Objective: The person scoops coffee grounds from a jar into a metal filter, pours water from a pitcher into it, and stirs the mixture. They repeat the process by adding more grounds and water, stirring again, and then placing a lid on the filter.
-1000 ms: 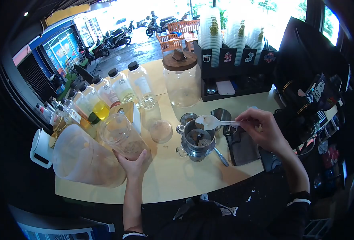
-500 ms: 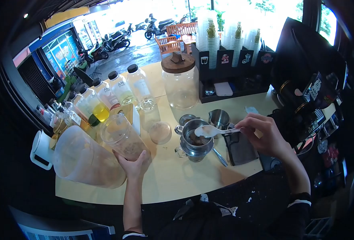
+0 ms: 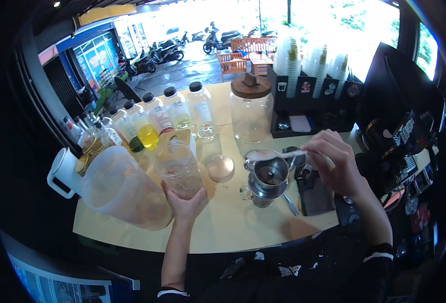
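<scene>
My left hand (image 3: 185, 203) is wrapped round the lower part of a clear, open jar (image 3: 175, 164), which tilts slightly. A pale round lid (image 3: 220, 168) lies on the counter to the jar's right. Between the finger and thumb of my right hand (image 3: 336, 164) is the handle of a white spoon (image 3: 263, 154). The spoon's bowl hovers over the rim of a metal coffee dripper (image 3: 272, 175), which has dark grounds in it. Under the dripper is a glass mug (image 3: 263, 202), mostly hidden.
A large translucent pitcher (image 3: 117, 184) stands at left, with several bottles (image 3: 175, 108) behind. A wood-lidded glass jar (image 3: 252, 113) stands at the back, beside a black rack (image 3: 309, 93) of plastic cups. A dark cloth (image 3: 316, 196) and a metal-handled utensil (image 3: 290, 204) lie right of the dripper.
My right hand has raised the spoon from inside the dripper to above its rim. The grounds look lower in the dripper. My left hand keeps hold of the jar; the whole view has shifted.
</scene>
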### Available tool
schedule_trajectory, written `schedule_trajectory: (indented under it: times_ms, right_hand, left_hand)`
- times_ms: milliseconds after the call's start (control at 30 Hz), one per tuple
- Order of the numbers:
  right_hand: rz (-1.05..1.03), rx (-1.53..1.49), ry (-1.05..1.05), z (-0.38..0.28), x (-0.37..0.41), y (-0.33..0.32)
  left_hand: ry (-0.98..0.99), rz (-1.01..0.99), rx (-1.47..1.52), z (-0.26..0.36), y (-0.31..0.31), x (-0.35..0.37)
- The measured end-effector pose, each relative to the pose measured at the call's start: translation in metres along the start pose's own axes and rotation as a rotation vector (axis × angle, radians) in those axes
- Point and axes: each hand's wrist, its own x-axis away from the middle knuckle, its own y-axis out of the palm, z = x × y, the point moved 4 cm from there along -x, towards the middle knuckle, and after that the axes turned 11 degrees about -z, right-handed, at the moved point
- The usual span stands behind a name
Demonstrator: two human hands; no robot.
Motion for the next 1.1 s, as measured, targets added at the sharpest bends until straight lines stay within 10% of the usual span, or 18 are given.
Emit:
schedule_trajectory:
  times_ms: [433, 667, 933, 1100]
  right_hand:
    - [-0.336, 0.333, -0.417, -0.073, -0.151, 0.141]
    - [-0.118, 0.148, -0.417, -0.063, -0.137, 0.117]
    - [0.131, -0.124, 0.011, 0.023, -0.044, 0.04]
    - [0.07, -0.198, 0.44, 0.097, 0.042, 0.061]
  left_hand:
    - [0.022, -0.118, -0.198, 0.002, -0.008, -0.003]
    - [0.037, -0.136, -0.011, -0.021, -0.001, -0.008]
    - [0.52, 0.047, -0.601, 0.038, 0.002, 0.014]
    - [0.392, -0.343, -0.007, 0.074, 0.075, 0.0]
